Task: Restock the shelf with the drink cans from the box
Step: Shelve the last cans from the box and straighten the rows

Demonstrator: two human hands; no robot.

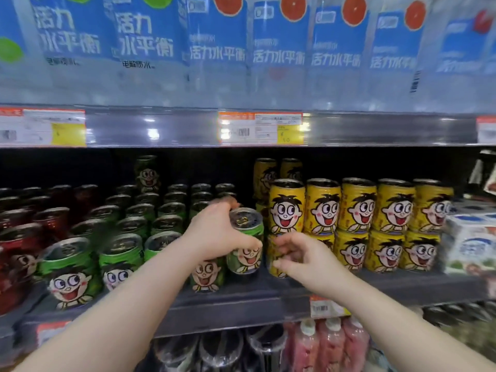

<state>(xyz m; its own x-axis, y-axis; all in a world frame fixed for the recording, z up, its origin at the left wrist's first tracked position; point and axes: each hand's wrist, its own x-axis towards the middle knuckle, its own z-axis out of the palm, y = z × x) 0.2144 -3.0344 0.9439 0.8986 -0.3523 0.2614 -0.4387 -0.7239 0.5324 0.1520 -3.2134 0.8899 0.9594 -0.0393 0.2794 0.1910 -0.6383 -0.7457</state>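
Presently the left hand point(212, 232) grips a green can point(245, 221) from its left side, fingers curled round the back of the rim and thumb across the front of the label. The can stands upright at the front of the middle shelf point(241, 299), in the gap between the green cans point(120, 253) and the yellow cans point(359, 208). Whether its base rests on the shelf or hangs just above it cannot be told.

The right hand point(300, 257) hovers just right of the held can, fingers loosely curled and spread, holding nothing. It is in front of the lowest yellow can at the left end of that block; whether it touches that can is unclear.

The green cans fill several rows running back into the shelf, with one more stacked on top near the back. The yellow cans are stacked two high along the front. Red cans point(16, 237) stand at the far left, and a white carton pack point(469, 245) sits at the far right.

Above, blue-labelled bottles point(279, 49) line the upper shelf, with a price tag point(260, 128) on its edge. Below, pink bottles point(330, 345) show under the middle shelf.
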